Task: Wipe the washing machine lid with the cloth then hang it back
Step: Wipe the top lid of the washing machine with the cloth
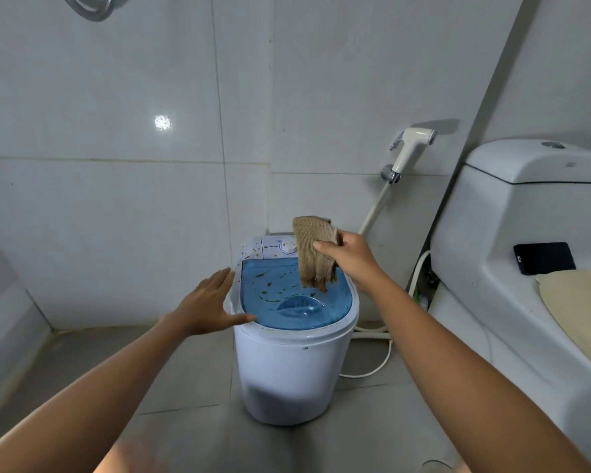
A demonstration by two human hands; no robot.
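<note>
A small white washing machine (287, 367) stands on the floor in the middle of the head view. Its translucent blue lid (277, 295) is closed and speckled with green and brown bits. My right hand (350, 259) pinches a folded tan cloth (316, 254), which hangs just above the lid's far right part. My left hand (209, 303) is open with fingers spread, resting against the machine's left rim.
A white toilet (526, 240) fills the right side, with a black phone (545, 257) on its ledge and a beige cover on the seat. A bidet sprayer (411, 148) hangs on the tiled wall behind. A white cable (372, 367) trails on the floor right of the machine.
</note>
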